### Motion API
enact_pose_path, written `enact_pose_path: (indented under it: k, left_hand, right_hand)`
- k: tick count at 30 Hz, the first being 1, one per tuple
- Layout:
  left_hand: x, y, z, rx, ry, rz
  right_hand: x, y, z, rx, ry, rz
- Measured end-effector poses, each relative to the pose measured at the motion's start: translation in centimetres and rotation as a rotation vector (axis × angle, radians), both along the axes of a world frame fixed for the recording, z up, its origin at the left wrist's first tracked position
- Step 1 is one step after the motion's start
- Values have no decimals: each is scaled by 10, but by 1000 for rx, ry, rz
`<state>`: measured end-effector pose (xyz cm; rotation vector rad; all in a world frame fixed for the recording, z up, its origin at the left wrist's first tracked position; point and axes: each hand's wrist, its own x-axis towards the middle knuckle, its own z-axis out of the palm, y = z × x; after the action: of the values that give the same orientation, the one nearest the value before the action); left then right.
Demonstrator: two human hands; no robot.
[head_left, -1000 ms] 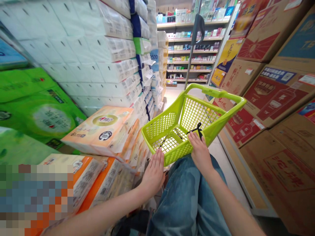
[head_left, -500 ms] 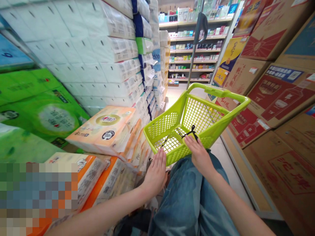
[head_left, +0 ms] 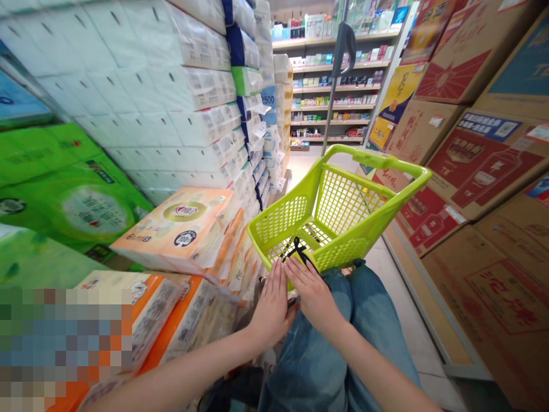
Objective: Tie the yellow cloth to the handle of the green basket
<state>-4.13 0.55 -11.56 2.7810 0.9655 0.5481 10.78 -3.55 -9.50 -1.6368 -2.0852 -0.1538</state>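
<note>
So, left to right. Far left: green tissue packs stacked under tall white paper-roll bales; in front, orange-and-cream tissue packs jut toward the aisle, w/ more orange ones lower down. Bottom left corner is blurred, can't tell what's there.

Left hand lies flat, fingers straight & together, holding nothing, tips at the near wall of the lime green basket, just beside the orange packs. Right hand is next to it, almost touching; fingers narrow, at a small green piece w/ a black strap on the basket's near rim. Can't tell if it's pinched or only pressed. Basket sits mid-aisle in front of the jeans-clad knees, tilted, nothing in it, long handle rising at the far end.

Handling, prob.: stiff mesh plastic, light, not fragile, a bit slick. Best grip = rim or handle; strap piece looks soft & small.

Right: cardboard cartons wall off that side. Aisle is narrow; the packs on the left crowd the basket. Shelves at the far end.
</note>
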Motion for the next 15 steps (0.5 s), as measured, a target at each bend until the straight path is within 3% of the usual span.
enact_pose_path:
  k: [3,6,8,10,12,15]
  left_hand:
    - [0,0,1,23,33,12]
    - [-1,0,3,89,56,20]
    - [-1,1,3,143,78,15]
    - [-2,1,3,175,104,10]
    - [-2,1,2,186,121,14]
    - [-2,1,-1,196,115,18]
  right_hand:
    - [50,1,6,-10,-17,-19]
    - [100,5,10,24,25,-191]
    - [112,9,11,52,53,-299]
    - [98,12,10,64,61,-366]
    - [65,11,7,57,55,-360]
    - [8,6,0,33,43,-204]
